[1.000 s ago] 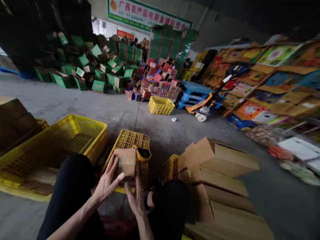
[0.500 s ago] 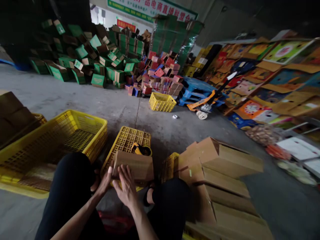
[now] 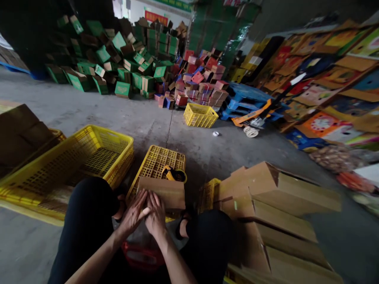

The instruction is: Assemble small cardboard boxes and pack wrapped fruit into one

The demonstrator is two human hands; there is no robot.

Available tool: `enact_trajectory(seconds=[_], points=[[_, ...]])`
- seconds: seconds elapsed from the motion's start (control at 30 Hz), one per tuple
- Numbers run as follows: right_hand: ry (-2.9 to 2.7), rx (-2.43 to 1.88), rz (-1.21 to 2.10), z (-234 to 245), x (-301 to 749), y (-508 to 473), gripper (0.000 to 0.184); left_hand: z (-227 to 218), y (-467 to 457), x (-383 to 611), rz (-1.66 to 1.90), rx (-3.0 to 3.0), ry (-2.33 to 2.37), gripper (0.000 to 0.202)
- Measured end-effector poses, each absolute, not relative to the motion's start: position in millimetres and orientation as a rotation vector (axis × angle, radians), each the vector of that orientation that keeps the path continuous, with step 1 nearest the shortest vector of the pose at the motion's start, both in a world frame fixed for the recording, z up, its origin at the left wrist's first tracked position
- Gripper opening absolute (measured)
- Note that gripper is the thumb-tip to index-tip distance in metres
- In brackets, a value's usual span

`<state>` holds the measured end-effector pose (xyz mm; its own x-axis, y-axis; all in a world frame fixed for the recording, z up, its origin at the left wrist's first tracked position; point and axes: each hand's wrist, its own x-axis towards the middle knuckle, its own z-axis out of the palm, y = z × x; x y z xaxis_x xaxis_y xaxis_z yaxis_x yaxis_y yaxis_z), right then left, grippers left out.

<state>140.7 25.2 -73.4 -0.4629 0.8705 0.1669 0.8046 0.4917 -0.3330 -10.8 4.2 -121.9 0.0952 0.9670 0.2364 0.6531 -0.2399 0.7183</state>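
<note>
You are pressing your left hand point(image 3: 134, 213) and right hand point(image 3: 155, 211), fingers spread flat, against a small brown cardboard box point(image 3: 166, 192). It is resting on an upturned yellow plastic crate point(image 3: 156, 163).

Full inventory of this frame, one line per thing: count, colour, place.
cardboard box: one, brown, on the upturned crate, under both hands
upturned crate: one, yellow, in front of the knees
tape dispenser: one, yellow and black, on the upturned crate behind the box
open crate: one, yellow, on the floor at left
far crate: one, yellow, mid-floor
flat cartons: a stack, brown, at right
green boxes: a heap, back left
red and pink boxes: a heap, back centre
pallets: blue, stacked, back right
tape roll: one, white, on the floor
left hand: on the box's near edge
right hand: on the box, touching the left hand
</note>
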Motion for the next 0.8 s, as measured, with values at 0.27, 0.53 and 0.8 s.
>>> enact_trajectory(seconds=[0.27, 0.53, 0.8], points=[[-2.387, -1.647, 0.197, -64, 201, 29, 0.051, -123, 6, -8, 0.894, 2.24, 1.788, 0.066], [-2.157, -1.872, 0.09, -90, 247, 30, 0.059, -122, 4, -3, 0.959, 2.218, 1.797, 0.068], [-1.944, -1.786, 0.156, -101, 253, 55, 0.066, -122, 11, -8, 0.996, 2.106, 1.688, 0.066]])
